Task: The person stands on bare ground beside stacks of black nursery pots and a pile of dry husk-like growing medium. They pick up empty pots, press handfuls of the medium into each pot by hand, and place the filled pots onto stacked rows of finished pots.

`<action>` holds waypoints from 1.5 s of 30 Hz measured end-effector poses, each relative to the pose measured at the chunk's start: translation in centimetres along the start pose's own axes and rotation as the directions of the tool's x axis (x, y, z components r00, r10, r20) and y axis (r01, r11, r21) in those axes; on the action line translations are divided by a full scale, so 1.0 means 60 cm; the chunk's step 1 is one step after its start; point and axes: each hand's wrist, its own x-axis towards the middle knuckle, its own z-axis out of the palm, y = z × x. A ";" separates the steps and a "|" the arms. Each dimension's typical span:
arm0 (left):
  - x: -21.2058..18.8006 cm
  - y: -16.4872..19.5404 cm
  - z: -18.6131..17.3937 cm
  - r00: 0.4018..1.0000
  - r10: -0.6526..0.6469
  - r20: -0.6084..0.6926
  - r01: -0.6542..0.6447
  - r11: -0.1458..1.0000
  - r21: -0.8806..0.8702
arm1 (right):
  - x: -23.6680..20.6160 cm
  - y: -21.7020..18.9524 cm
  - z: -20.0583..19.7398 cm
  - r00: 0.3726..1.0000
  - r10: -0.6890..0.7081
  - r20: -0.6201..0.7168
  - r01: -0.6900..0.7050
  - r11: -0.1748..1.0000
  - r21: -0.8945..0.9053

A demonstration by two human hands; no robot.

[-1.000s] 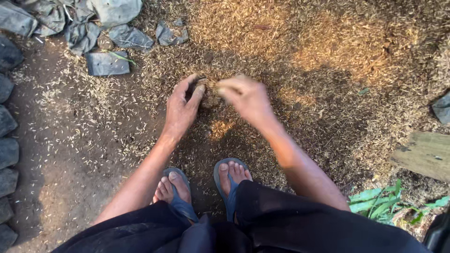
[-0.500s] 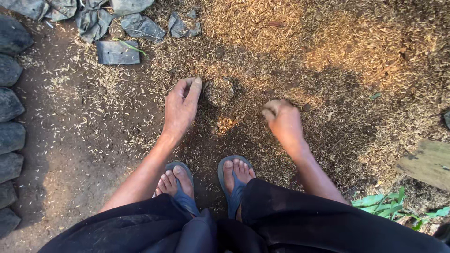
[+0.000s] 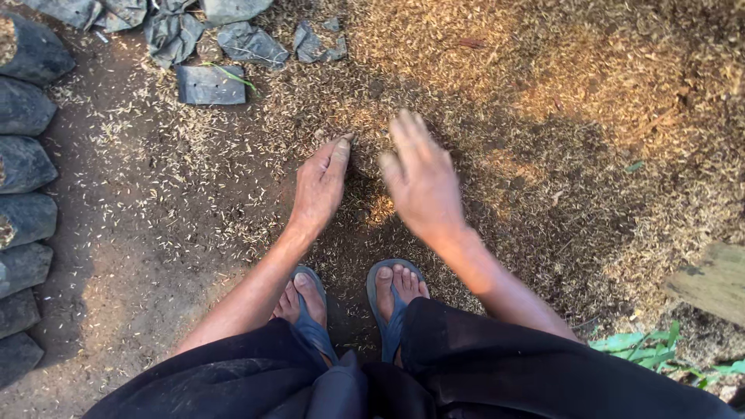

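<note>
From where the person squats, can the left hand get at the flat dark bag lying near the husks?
Probably yes: the left hand has bare ground between it and the flat dark bag.

Filled black grow bags [image 3: 27,202], left edge

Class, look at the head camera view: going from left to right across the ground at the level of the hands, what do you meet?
Row of dark filled bags → bare soil with scattered husks → left hand → right hand → thick layer of husks.
</note>
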 end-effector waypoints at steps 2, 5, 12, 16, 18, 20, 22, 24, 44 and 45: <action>0.007 -0.015 0.008 0.998 -0.058 0.011 0.057 0.996 0.064 | -0.011 -0.010 0.025 0.989 -0.119 0.093 0.123 0.992 -0.037; 0.032 -0.028 0.000 0.983 0.158 -0.093 -0.148 0.983 0.106 | 0.008 -0.022 0.064 0.941 -0.254 0.223 0.288 0.948 -0.137; 0.058 -0.004 -0.036 0.999 -0.040 -0.005 0.040 0.998 0.053 | 0.027 0.005 0.087 0.941 0.334 0.061 -0.319 0.807 0.497; 0.060 0.014 -0.061 0.981 -0.180 0.073 0.185 0.981 -0.065 | 0.034 0.026 0.113 0.854 0.399 0.335 -0.511 0.766 0.390; 0.057 0.020 -0.073 0.967 -0.229 0.111 0.242 0.962 -0.123 | 0.039 0.028 0.123 0.807 0.451 0.382 -0.590 0.660 0.466; 0.045 0.024 -0.090 0.973 -0.214 0.084 0.225 0.963 -0.150 | 0.047 0.020 0.129 0.784 0.441 0.436 -0.620 0.586 0.522; 0.029 0.029 -0.109 0.978 -0.206 0.016 0.206 0.966 -0.154 | 0.062 0.005 0.127 0.780 0.393 0.486 -0.623 0.555 0.551; 0.018 0.036 -0.133 0.962 -0.274 0.007 0.270 0.944 -0.188 | 0.084 -0.018 0.114 0.781 0.322 0.535 -0.603 0.610 0.514; -0.132 -0.090 -0.413 0.703 0.216 -0.677 0.090 0.918 0.387 | 0.413 -0.801 0.183 0.464 -0.459 0.758 -0.334 0.701 0.630; -0.132 -0.091 -0.415 0.697 0.213 -0.684 0.091 0.921 0.379 | 0.412 -0.825 0.208 0.465 -0.459 0.757 -0.318 0.711 0.627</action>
